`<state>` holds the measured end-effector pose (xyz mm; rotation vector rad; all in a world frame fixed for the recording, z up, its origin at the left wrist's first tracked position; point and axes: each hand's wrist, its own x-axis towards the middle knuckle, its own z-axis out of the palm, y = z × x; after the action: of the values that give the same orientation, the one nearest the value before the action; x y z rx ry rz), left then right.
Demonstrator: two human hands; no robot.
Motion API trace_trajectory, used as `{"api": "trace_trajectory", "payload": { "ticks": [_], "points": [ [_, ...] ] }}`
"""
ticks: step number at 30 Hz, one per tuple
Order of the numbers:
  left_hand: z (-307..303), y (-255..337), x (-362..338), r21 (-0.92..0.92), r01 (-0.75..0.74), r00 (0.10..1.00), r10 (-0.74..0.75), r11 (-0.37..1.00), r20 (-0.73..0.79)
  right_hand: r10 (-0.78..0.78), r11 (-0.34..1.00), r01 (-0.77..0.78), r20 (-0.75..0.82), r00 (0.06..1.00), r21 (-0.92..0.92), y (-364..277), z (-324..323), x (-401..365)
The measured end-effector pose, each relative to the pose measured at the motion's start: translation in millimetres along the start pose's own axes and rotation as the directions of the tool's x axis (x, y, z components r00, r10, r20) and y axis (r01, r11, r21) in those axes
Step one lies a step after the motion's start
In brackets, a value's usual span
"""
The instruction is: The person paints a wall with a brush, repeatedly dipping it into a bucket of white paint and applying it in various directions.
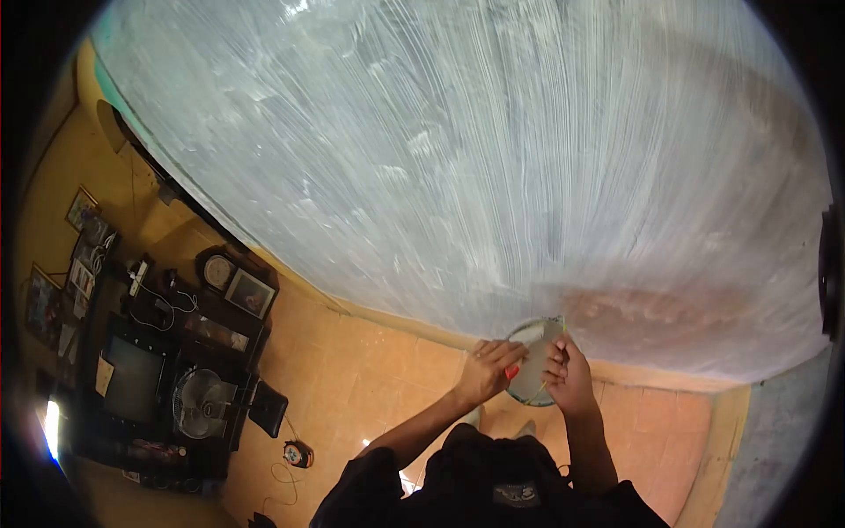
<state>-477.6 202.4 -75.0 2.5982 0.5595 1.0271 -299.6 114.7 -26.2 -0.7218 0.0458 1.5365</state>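
likely light and stiff, rim slippery with wet coating: round pan low centre, under the whitewashed surface. right hand fingers curled on its rim, the best hold; left hand pinches red-handled tool.

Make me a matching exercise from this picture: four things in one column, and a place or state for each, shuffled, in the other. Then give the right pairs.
Things
1. fan
2. clock
3. round pan
4. pale surface

Places and states
a. streaked with white strokes
b. held by the left hand and the right hand
c. beside a framed picture
d. directly beside the television

Pairs: 1-d, 2-c, 3-b, 4-a
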Motion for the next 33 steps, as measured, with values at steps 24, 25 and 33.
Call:
{"api": "trace_trajectory", "payload": {
  "ticks": [24,25,33],
  "points": [
    [-134,-110,-16,-0.271,-0.102,0.978,0.146,0.957,0.148,-0.246,0.951,0.263,-0.118,0.962,0.162,147,77,52],
    [-136,-114,-16,-0.264,-0.108,0.979,0.149,0.958,0.140,-0.242,0.954,0.256,-0.101,0.965,0.154,148,79,53],
    [-181,-116,20,-0.218,-0.198,0.971,0.221,0.956,0.089,-0.250,0.958,0.256,-0.064,0.966,0.127,139,91,62]
  ]
}}
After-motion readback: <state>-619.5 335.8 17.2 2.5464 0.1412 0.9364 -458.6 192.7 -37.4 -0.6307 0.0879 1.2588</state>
